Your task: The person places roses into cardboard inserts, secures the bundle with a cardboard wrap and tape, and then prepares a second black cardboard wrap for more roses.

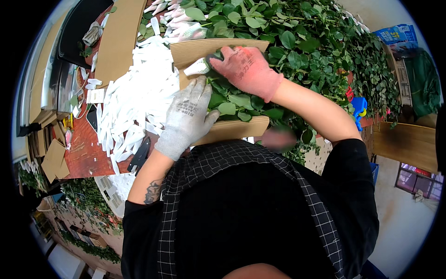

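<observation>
A sheet of corrugated cardboard (244,127) lies before me, its far and near edges curving up around leafy flower stems (230,101). My left hand (191,111), in a grey-white glove, rests flat at the left end of the cardboard, fingers pointing away from me. My right hand (244,68), in a pink glove with dark fingertips, is bent over a flower head in a white net sleeve (197,67). Its thumb and fingers are at the sleeve's right end; the stem under the palm is hidden, so a firm grip cannot be told.
White foam net sleeves (139,87) are heaped at left, with a black stapler (140,155) near the heap's lower edge. Leafy stems (313,52) are piled high at the back and right. A flat cardboard sheet (116,42) and a blue tape dispenser (359,110) are also on the red table (82,157).
</observation>
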Demonstrator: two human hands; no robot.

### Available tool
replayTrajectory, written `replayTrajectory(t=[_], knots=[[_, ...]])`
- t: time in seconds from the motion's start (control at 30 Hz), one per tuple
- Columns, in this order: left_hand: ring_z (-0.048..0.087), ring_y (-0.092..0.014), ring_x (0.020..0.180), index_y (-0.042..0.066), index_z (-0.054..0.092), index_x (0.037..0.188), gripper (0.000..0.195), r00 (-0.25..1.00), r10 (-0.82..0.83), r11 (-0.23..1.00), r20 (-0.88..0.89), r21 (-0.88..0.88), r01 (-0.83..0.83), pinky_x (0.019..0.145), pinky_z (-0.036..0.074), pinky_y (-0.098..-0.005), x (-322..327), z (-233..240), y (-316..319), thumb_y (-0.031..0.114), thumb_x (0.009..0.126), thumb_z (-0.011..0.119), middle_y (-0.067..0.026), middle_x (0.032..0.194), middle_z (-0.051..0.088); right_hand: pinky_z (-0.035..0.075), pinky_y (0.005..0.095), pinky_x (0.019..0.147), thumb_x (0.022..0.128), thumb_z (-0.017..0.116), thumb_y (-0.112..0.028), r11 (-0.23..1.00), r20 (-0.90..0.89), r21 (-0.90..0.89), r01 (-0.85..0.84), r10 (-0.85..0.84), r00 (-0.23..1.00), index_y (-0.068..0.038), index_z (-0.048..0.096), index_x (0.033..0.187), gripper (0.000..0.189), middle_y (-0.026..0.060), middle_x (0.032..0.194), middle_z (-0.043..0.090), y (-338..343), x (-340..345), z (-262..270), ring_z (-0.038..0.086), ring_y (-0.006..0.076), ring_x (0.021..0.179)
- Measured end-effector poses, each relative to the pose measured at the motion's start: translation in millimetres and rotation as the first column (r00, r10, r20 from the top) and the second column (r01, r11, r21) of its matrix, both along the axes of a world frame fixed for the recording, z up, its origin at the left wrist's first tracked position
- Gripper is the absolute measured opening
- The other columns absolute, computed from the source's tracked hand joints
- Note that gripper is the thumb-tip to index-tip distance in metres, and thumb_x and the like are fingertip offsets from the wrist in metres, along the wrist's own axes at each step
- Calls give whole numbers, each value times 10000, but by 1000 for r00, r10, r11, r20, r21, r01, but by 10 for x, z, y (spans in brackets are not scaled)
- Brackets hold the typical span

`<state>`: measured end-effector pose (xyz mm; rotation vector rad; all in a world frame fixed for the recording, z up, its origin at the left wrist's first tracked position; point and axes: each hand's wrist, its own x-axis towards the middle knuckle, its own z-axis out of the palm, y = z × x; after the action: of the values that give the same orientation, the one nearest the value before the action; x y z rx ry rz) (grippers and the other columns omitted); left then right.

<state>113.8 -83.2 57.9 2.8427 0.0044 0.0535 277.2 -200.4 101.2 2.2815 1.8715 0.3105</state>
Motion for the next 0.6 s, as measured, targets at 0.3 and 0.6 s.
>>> replayTrajectory(t=[0.3,0.6], knots=[[364,-309,1333,-19,455,1300,610,999,23,1000,-36,9,-22,1067,323,-408,-18,30,-16,378,857,591,-215,1415,383,502,366,648,834,507,-149,999,-50,0,33,-33,998,-179,551,1140,310,110,937,560,-48,26,-148,620,251,820],[375,-367,1304,-39,439,1302,614,1000,8,997,-5,-71,-8,1081,302,-420,-21,59,-6,259,795,616,-244,1405,379,502,312,636,749,606,-137,851,99,525,-24,-33,995,-144,614,1025,276,82,934,617,-359,295,578,634,218,769]])
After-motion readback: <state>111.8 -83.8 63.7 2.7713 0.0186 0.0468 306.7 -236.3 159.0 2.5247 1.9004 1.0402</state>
